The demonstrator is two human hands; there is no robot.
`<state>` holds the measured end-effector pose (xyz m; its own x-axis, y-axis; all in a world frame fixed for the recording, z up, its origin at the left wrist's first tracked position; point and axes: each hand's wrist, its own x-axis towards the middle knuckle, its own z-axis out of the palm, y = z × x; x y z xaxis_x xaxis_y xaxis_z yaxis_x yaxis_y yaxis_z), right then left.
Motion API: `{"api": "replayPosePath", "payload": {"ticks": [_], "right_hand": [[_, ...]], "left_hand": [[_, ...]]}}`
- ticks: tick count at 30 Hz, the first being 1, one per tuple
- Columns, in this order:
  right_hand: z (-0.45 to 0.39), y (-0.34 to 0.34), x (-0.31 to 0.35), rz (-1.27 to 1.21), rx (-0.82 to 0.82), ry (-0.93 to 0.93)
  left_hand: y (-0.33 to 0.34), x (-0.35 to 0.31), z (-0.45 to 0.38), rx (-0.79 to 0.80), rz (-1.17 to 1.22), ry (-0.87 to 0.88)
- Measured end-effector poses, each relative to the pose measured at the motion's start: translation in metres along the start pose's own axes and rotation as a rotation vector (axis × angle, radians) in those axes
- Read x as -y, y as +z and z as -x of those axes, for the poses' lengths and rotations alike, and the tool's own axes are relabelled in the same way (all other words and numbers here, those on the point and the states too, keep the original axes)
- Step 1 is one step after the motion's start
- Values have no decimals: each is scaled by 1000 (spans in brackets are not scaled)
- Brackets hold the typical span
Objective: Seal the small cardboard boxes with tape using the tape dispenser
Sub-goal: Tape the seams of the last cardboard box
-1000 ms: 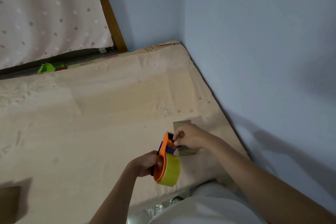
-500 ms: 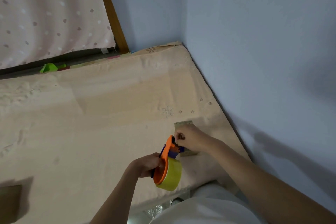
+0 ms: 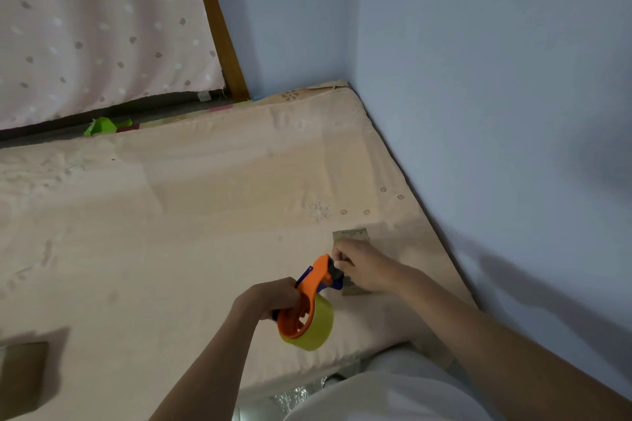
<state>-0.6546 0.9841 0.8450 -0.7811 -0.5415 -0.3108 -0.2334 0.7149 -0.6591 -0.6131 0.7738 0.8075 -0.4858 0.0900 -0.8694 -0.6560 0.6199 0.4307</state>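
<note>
Box (image 3: 350, 238) near mattress (image 3: 205, 215) edge

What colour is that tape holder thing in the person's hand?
The tape dispenser is orange with dark blue parts, carrying a yellowish tape roll; seen in the head view.

The right hand (image 3: 362, 268) hid most of the small cardboard box (image 3: 352, 238), and the picture's left edge cut off another box (image 3: 20, 376).

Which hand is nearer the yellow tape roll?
Left. The left hand grips the dispenser right beside the tape roll; the right hand is farther up, at the dispenser's front over the box.
</note>
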Motion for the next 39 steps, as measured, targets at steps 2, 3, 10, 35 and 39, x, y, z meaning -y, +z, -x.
{"api": "replayPosePath", "payload": {"ticks": [2,3,10,35,39], "right_hand": [[3,5,-1,-49,-41,8],[3,7,-1,-71,-68,8],[3,9,-3,-359,-103,186],[-11,9,1,-941,-296,771],[-5,4,7,-1139,-229,748]], "left_hand": [[-2,-1,1,-4,-2,19],[-3,-3,1,-1,0,35],[-10,-6,0,-27,-102,47],[8,-9,-15,-700,-602,400],[8,-2,-16,-713,-597,409]]}}
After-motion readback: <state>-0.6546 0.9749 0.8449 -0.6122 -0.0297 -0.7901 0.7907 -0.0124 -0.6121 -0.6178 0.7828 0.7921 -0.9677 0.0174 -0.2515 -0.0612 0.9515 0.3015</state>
